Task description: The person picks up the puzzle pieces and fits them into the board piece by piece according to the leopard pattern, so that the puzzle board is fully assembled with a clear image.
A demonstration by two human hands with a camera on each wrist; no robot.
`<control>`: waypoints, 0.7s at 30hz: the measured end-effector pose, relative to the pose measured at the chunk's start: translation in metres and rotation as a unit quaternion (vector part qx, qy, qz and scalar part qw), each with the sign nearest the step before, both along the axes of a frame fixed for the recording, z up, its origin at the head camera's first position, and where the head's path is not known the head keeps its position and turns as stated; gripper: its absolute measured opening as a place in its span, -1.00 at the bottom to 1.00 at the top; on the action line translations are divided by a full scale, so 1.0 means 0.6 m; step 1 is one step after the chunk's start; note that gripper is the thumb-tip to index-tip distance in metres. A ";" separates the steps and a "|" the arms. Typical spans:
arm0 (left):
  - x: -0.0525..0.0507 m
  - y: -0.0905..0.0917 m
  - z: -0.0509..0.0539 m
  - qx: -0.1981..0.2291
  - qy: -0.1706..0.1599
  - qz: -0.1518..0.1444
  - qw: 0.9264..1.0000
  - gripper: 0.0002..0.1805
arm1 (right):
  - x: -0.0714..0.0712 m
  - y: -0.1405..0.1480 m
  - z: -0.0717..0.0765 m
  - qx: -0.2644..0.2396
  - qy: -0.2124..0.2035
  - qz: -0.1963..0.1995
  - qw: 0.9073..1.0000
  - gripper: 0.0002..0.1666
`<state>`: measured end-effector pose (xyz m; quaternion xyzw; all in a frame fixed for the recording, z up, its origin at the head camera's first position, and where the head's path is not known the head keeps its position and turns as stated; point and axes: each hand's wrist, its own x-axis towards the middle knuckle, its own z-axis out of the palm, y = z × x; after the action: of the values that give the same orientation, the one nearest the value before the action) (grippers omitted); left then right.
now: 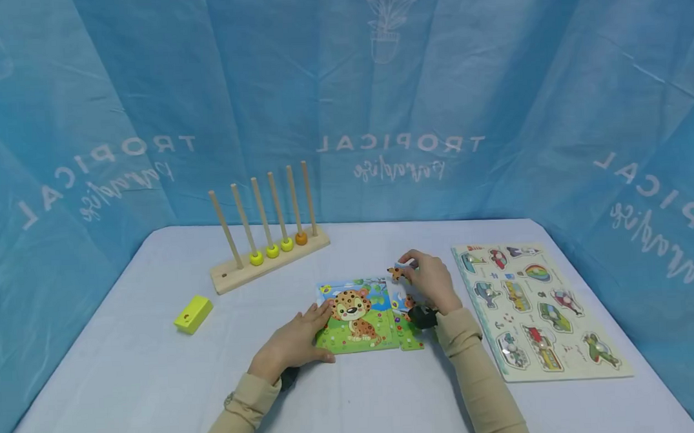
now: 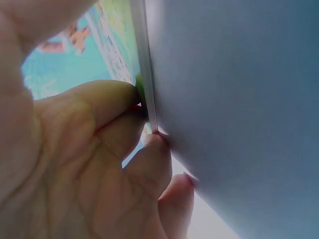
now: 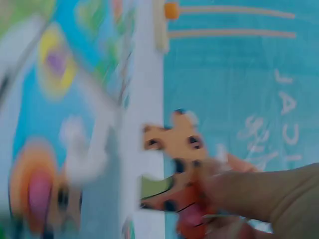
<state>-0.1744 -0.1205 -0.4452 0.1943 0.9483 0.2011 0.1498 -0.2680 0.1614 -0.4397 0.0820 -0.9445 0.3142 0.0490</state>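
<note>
A leopard jigsaw puzzle (image 1: 360, 335) lies flat at mid-table in the head view. My left hand (image 1: 297, 340) rests on its left edge with extended fingers; the left wrist view shows those fingertips (image 2: 154, 149) against the puzzle's thin side. Above the puzzle's upper right corner, my right hand (image 1: 434, 280) pinches an orange, black-spotted jigsaw piece (image 3: 174, 142) between thumb and fingers. Under that hand, more jigsaw pieces (image 1: 410, 340) form a strip along the right side, partly hidden by the hand and wrist camera. The right wrist view is blurred near the puzzle.
Behind and left stands a wooden peg rack (image 1: 270, 262) with upright rods and several yellow and orange beads. A yellow block (image 1: 193, 314) lies at the left. To the right is a vehicle peg-puzzle board (image 1: 517, 328). Blue curtains (image 1: 342, 100) surround the white table (image 1: 127, 381).
</note>
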 end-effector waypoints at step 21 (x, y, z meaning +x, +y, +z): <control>0.001 -0.004 -0.006 0.015 0.011 -0.016 1.000 0.00 | 0.016 -0.127 -0.047 -0.037 -0.031 0.110 0.993 -0.81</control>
<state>-0.1736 -0.1227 -0.4490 0.2138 0.9436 0.2110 0.1393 -0.2585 0.0852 -0.4682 0.1736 -0.9187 0.3546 -0.0125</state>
